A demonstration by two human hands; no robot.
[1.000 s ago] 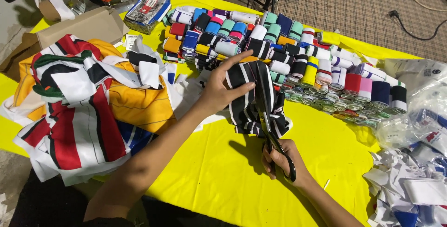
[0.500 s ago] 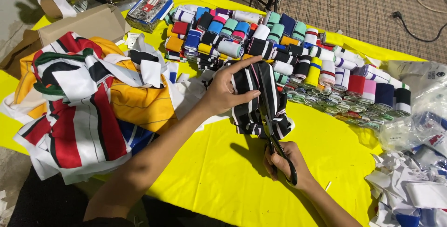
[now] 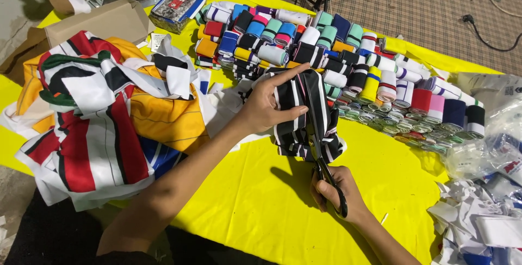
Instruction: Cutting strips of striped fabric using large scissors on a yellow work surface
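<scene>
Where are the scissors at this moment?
In the head view, the scissors are right of centre, held by the right hand, blades in the striped fabric that the left hand holds.

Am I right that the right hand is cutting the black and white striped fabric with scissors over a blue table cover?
Not quite: the head view shows a yellow table cover. The right hand does work scissors on the black and white striped fabric.

Front: bare yellow desk between both arms, open for passing.
Left: heaped fabric blocks.
Back: rolls crowd the edge.
Right: scraps and bags block.
</scene>
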